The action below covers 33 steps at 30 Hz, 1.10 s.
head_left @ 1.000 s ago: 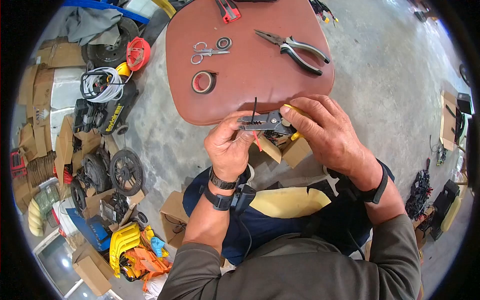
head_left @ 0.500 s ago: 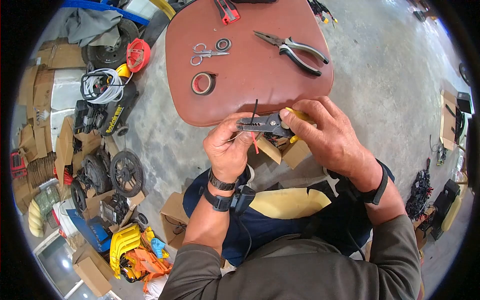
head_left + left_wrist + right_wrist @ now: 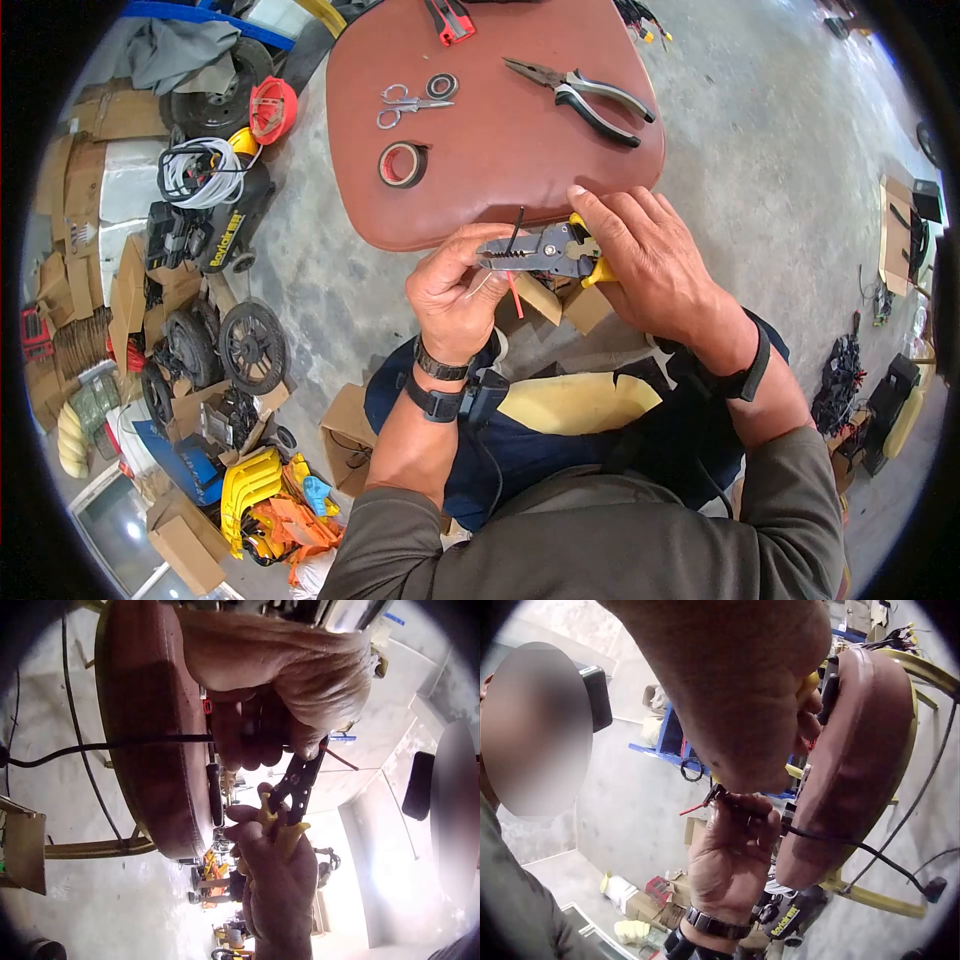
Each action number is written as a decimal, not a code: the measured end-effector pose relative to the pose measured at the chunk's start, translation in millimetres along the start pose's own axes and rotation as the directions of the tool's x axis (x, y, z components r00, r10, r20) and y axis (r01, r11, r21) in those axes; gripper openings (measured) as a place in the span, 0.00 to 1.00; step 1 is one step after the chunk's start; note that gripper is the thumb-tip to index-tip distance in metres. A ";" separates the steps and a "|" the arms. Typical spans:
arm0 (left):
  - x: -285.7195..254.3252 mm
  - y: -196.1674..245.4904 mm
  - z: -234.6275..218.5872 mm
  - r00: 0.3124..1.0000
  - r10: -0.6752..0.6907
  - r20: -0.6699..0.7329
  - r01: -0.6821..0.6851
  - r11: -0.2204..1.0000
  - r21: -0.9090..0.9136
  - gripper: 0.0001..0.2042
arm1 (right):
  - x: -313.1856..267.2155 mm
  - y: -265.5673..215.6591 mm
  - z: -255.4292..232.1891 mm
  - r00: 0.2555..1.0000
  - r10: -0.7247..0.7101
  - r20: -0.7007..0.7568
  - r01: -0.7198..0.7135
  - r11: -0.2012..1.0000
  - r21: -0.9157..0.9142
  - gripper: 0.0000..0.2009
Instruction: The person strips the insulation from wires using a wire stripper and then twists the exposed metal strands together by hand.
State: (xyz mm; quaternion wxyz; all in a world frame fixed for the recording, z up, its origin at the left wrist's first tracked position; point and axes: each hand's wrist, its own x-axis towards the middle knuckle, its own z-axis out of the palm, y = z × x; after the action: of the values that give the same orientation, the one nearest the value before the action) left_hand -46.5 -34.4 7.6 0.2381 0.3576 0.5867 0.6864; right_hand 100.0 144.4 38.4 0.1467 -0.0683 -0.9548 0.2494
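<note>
My left hand (image 3: 455, 295) pinches a black cable (image 3: 112, 750) by its end, right at the nose of a wire stripper. From there a black wire (image 3: 517, 228) points up across the tool and a red wire (image 3: 516, 297) slants down below it. The wire stripper (image 3: 553, 250) has a dark grey head and yellow handles, held in my right hand (image 3: 655, 255) with the thumb stretched along the top. In the left wrist view its handles stand spread apart. The left fingers partly hide the nose of the tool.
A brown padded stool (image 3: 470, 200) stands ahead, bearing long-nose pliers (image 3: 580, 98), scissors (image 3: 405, 105), tape rolls (image 3: 402, 164) and a red utility knife (image 3: 452, 22). Cardboard boxes (image 3: 590, 303) lie below the hands. Wheels (image 3: 253, 345) and more boxes crowd the left floor.
The right thumb has lifted and straightened, and the stripper's handles have spread wider. The black wire's tip now leans further right. The left hand stays about where it was.
</note>
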 end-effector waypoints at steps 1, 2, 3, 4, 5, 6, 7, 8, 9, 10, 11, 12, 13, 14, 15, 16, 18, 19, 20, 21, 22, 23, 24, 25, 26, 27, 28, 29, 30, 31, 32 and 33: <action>0.1 -0.3 0.1 1.000 -0.008 0.000 0.008 1.000 -0.012 0.11 | 0.4 -0.1 -0.3 1.000 0.011 0.008 -0.011 1.000 0.002 0.33; 0.2 -0.7 0.6 1.000 0.003 -0.001 -0.003 1.000 -0.016 0.12 | 1.2 -0.7 -0.8 1.000 0.021 0.015 -0.021 1.000 0.003 0.32; 0.5 -1.4 1.5 1.000 0.014 -0.003 -0.014 1.000 -0.020 0.12 | 1.6 -1.0 -1.0 0.999 0.031 0.023 -0.031 0.999 0.005 0.31; 0.7 -1.7 2.1 1.000 0.025 -0.004 -0.026 0.999 -0.024 0.12 | 1.8 0.0 -0.3 0.999 0.028 0.026 -0.029 0.999 0.027 0.31; 1.0 -1.6 2.2 1.000 0.029 -0.003 -0.029 0.999 -0.016 0.12 | 2.1 1.9 1.5 0.999 0.025 0.029 -0.026 0.998 0.049 0.31; 1.4 -1.2 2.3 0.999 0.033 -0.001 -0.033 0.999 -0.009 0.12 | 2.3 3.2 3.2 0.999 0.022 0.032 -0.024 0.997 0.071 0.31; 1.7 -0.8 2.4 0.999 0.037 0.001 -0.037 0.999 -0.002 0.12 | 2.3 3.6 4.3 0.999 0.028 0.031 -0.031 0.997 0.071 0.27; 1.0 -0.1 2.4 1.000 0.017 -0.008 -0.017 1.000 -0.003 0.11 | 2.4 3.7 5.4 0.999 0.034 0.029 -0.036 0.997 0.071 0.24; -0.3 0.9 2.5 1.000 -0.002 -0.017 0.002 1.000 -0.004 0.10 | 2.5 4.0 6.5 0.999 0.040 0.027 -0.042 0.997 0.071 0.21; -0.5 1.6 2.9 0.999 -0.020 -0.026 0.019 1.000 -0.007 0.10 | 2.7 5.1 8.2 0.999 0.042 0.031 -0.044 0.996 0.079 0.20; 0.3 2.0 4.8 0.998 -0.043 -0.053 0.042 0.999 -0.027 0.09 | 2.7 6.5 10.1 0.998 0.045 0.034 -0.047 0.995 0.087 0.19; 0.9 2.6 8.1 0.994 -0.068 -0.080 0.064 0.997 -0.049 0.09 | 2.7 7.3 11.6 0.998 0.047 0.039 -0.051 0.994 0.095 0.17; 1.9 3.0 10.5 0.990 -0.092 -0.108 0.085 0.994 -0.071 0.09 | 3.4 8.2 12.8 0.998 0.049 0.035 -0.052 0.993 0.104 0.17; 3.0 -2.7 9.7 0.993 -0.055 -0.108 0.048 0.997 -0.062 0.08 | 4.7 9.4 13.9 0.998 0.049 0.030 -0.052 0.992 0.112 0.16; 6.2 -9.4 8.7 0.994 -0.018 -0.107 0.012 0.999 -0.052 0.07 | 5.8 9.6 15.2 0.998 0.050 0.025 -0.052 0.991 0.120 0.15; 8.1 -13.1 8.4 0.994 0.021 -0.105 -0.026 0.999 -0.043 0.06 | 6.5 8.7 15.7 0.997 0.070 0.037 -0.074 0.989 0.128 0.15; 11.2 -9.6 16.6 0.980 -0.058 -0.189 0.028 0.988 -0.155 0.07 | 9.2 6.0 16.0 0.993 0.106 0.059 -0.114 0.984 0.139 0.13; 13.2 -5.9 21.1 0.969 -0.101 -0.227 0.052 0.976 -0.212 0.07 | 10.7 4.7 15.3 0.991 0.116 0.073 -0.125 0.983 0.134 0.13; 13.2 -6.5 22.4 0.962 -0.107 -0.250 0.059 0.979 -0.195 0.07 | 11.9 2.9 14.4 0.988 0.127 0.087 -0.137 0.982 0.128 0.12; 12.8 -9.5 22.6 0.955 -0.112 -0.273 0.064 0.982 -0.178 0.07 | 13.2 1.3 14.0 0.986 0.137 0.100 -0.148 0.981 0.121 0.12; 13.3 -11.9 22.4 0.948 -0.115 -0.296 0.069 0.984 -0.163 0.08 | 13.9 0.3 16.6 0.986 0.141 0.083 -0.150 0.982 0.111 0.12; 13.3 -13.2 21.5 0.947 -0.109 -0.301 0.074 0.989 -0.126 0.08 | 13.0 -0.6 22.0 0.987 0.146 0.066 -0.153 0.983 0.101 0.12; 12.4 -14.3 20.4 0.945 -0.105 -0.309 0.081 0.993 -0.089 0.08 | 11.7 -2.0 26.0 0.987 0.152 0.052 -0.156 0.983 0.093 0.12; 10.3 -14.6 19.8 0.943 -0.104 -0.317 0.092 0.994 -0.052 0.09 | 10.3 -5.0 28.0 0.987 0.149 0.052 -0.153 0.984 0.091 0.13; 8.8 -14.4 20.3 0.938 -0.098 -0.333 0.088 0.995 -0.047 0.09 | 9.4 -8.3 29.4 0.988 0.145 0.050 -0.149 0.985 0.089 0.13; 8.1 -13.9 21.0 0.933 -0.090 -0.348 0.081 0.996 -0.040 0.09 | 9.6 -11.2 30.2 0.989 0.140 0.047 -0.144 0.986 0.087 0.14; 5.8 -12.7 21.4 0.928 -0.085 -0.364 0.078 0.996 -0.034 0.09 | 9.0 -15.1 30.9 0.993 0.117 0.025 -0.119 0.989 0.085 0.15; 4.9 -11.9 20.6 0.931 -0.072 -0.357 0.062 0.997 -0.038 0.09 | 9.5 -18.2 31.1 0.996 0.094 0.003 -0.094 0.992 0.081 0.16; 4.0 -11.1 19.4 0.935 -0.059 -0.350 0.047 0.998 -0.042 0.09 | 9.4 -20.6 30.9 0.997 0.071 -0.019 -0.070 0.995 0.077 0.17; 1.2 -9.3 18.3 0.938 -0.048 -0.344 0.034 0.998 -0.046 0.09 | 8.5 -23.1 30.6 0.998 0.061 -0.026 -0.059 0.996 0.064 0.18; -1.8 -6.7 17.9 0.939 -0.052 -0.340 0.031 0.997 -0.067 0.10 | 7.9 -25.0 30.3 0.998 0.051 -0.032 -0.049 0.997 0.052 0.20; -2.5 -3.0 17.9 0.941 -0.053 -0.335 0.025 0.996 -0.088 0.10 | 8.0 -26.3 29.2 0.998 0.039 -0.040 -0.038 0.999 0.038 0.22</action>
State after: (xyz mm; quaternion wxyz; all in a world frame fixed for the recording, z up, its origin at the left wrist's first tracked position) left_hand -31.4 -24.3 5.2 0.1625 0.2133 0.5971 0.7560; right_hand 81.7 110.0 29.1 0.1627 -0.0889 -0.9453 0.2685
